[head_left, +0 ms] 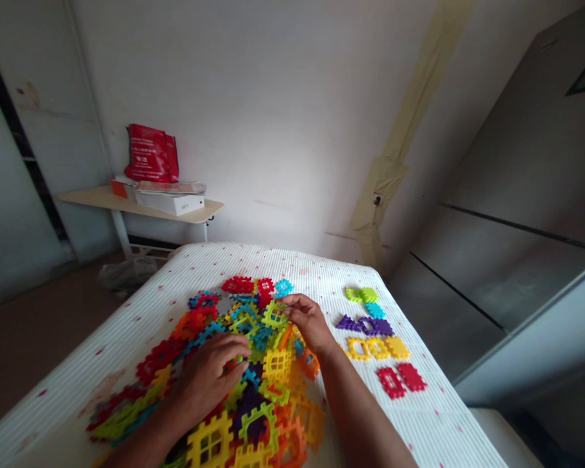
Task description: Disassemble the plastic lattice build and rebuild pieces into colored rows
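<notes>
A heaped pile of interlocking plastic waffle blocks (253, 383) in many colours covers the middle of a white ribbed cover (273, 266) flecked with red. My left hand (207, 377) lies palm down on the pile, its fingers spread over the pieces. My right hand (309, 322) sits at the pile's upper right, fingertips close together beside a yellow-green block (274, 315). Whether those fingers hold a piece is hidden. To the right stand small groups sorted by colour: green blocks (361, 294), a cyan block (375, 311), purple blocks (365, 325), yellow blocks (377, 348) and red blocks (400, 378).
Beyond the cover's far edge stands a narrow wooden-topped desk (136, 205) holding a red bag (152, 155) and a white box (170, 203). A plastic bag (127, 273) lies on the floor below it. A large grey cabinet (497, 195) rises on the right.
</notes>
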{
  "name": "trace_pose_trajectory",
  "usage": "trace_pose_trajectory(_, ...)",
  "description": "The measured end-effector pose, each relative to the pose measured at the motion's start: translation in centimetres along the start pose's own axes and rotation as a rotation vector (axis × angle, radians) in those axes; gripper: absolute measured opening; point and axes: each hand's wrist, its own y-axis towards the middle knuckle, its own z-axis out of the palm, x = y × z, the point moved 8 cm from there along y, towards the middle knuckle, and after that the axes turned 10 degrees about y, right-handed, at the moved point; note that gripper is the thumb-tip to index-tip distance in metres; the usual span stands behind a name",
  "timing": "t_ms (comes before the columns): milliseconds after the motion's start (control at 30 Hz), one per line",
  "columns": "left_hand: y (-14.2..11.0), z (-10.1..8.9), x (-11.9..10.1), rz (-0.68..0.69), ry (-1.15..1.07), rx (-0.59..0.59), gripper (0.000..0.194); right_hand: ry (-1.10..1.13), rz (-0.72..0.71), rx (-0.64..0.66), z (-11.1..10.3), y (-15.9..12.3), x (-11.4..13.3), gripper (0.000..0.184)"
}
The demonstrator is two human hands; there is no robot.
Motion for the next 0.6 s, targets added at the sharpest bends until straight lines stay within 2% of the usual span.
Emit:
trace_pose_trajectory(167,-0.1,0.0,0.8,-0.057,-0.015,-0.041,0.023,-0.008,0.078,0.007,1.5,-0.2,-2.1,0.023)
trace_pose_trajectory(267,-0.1,-0.2,0.9,-0.072,-0.023,-0.072,0.022,-0.032,0.045,0.026,2.6,-0.4,-2.3,0.023)
trace_pose_trajectory(400,-0.1,-0.9,0.9,-0.095,-0.089,-0.095,0.021,-0.143,-0.115,0.059,4.5,-1.4,0.2,0.017)
trace_pose_trajectory(533,-0.3,-1.5,0.9,-0.126,-0.117,-0.074,0.021,-0.482,-0.352,0.116,7.6,-3.1,3.6,0.009)
trace_pose_trajectory(600,-0.6,-1.6,1.5,-0.188,-0.121,-0.077,0.025,-0.586,-0.394,0.161,8.9,-3.7,4.4,0.013)
